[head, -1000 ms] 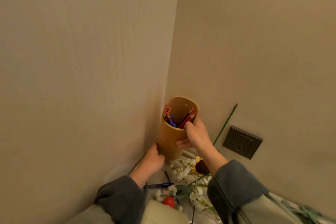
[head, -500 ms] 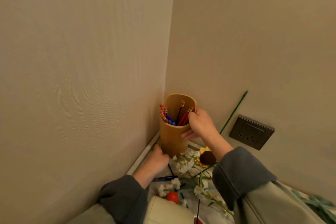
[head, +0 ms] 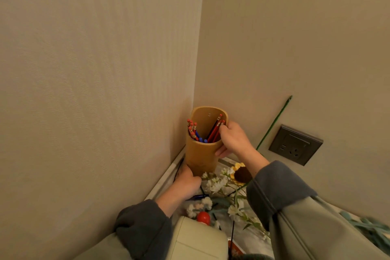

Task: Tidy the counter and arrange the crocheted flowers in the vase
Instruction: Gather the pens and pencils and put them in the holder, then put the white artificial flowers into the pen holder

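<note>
A tan bamboo pen holder (head: pixel 201 154) stands in the corner of the counter and holds red pencils (head: pixel 214 131) and blue pens. My right hand (head: pixel 233 140) grips its right side, thumb on the front wall and fingertips at the rim by the pencils. At the holder's foot sits my left hand (head: pixel 186 181), with its fingers hidden against the base. Just in front lie a crocheted sunflower (head: pixel 242 174), white flower sprays (head: pixel 217 183) and a red crocheted piece (head: pixel 203 217). No vase is in view.
Two beige walls meet right behind the holder. A green stem (head: pixel 274 124) leans on the right wall beside a dark socket (head: pixel 295 144). A blue pen (head: pixel 198 196) lies by my left wrist. A pale green object (head: pixel 198 240) fills the bottom edge; teal leaves (head: pixel 367 228) lie at right.
The holder was tilted a second ago and now stands upright, closer into the corner. My right hand's fingertips have shifted up to the rim. My left hand stayed at the base.
</note>
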`<state>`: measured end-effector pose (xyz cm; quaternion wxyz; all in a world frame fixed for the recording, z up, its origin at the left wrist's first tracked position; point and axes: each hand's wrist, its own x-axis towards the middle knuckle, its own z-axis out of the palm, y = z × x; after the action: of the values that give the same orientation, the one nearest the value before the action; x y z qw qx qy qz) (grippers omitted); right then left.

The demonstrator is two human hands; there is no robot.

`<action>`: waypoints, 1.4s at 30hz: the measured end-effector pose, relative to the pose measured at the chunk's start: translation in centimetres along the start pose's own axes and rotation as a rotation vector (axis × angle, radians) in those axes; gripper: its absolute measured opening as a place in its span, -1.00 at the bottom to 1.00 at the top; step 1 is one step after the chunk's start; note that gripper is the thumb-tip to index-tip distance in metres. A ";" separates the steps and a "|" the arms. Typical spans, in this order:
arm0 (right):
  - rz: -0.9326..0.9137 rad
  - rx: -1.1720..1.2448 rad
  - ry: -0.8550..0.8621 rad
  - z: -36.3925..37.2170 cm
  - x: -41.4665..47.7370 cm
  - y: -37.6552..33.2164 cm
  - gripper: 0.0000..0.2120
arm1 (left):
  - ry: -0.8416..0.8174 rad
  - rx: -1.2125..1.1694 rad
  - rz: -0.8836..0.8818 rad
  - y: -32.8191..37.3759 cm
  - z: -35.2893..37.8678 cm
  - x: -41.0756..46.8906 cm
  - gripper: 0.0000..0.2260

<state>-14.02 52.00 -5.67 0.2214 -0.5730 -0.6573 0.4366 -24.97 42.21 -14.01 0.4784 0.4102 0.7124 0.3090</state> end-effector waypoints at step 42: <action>0.042 0.014 0.025 -0.2 -10.2 7.4 -0.65 | -0.249 1.268 0.283 -0.3 0.6 -2.6 -0.76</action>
<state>-7.20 42.10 -9.56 0.2246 -0.5905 -0.6392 0.4384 -24.01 39.81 -13.34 0.1777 0.7346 0.6350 -0.1601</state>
